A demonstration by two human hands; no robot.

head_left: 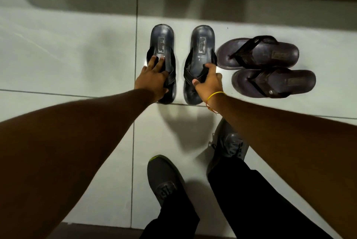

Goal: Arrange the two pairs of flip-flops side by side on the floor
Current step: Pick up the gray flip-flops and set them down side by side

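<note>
left hand [154,78] is pressing its fingers on the left black flip-flop [161,45] | right hand [209,81] is gripping the straps of its twin [201,45] | this pair is lying straight on the floor [67,45] | brown pair [266,64] is lying sideways beside it, still needing turning

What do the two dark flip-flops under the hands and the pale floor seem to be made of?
The two dark blue-grey flip-flops look like moulded rubber or foam with a smooth, slightly glossy finish: soft highlights lie on the heels. The pale floor looks like glazed ceramic tile: grout lines cross it and it reflects light.
</note>
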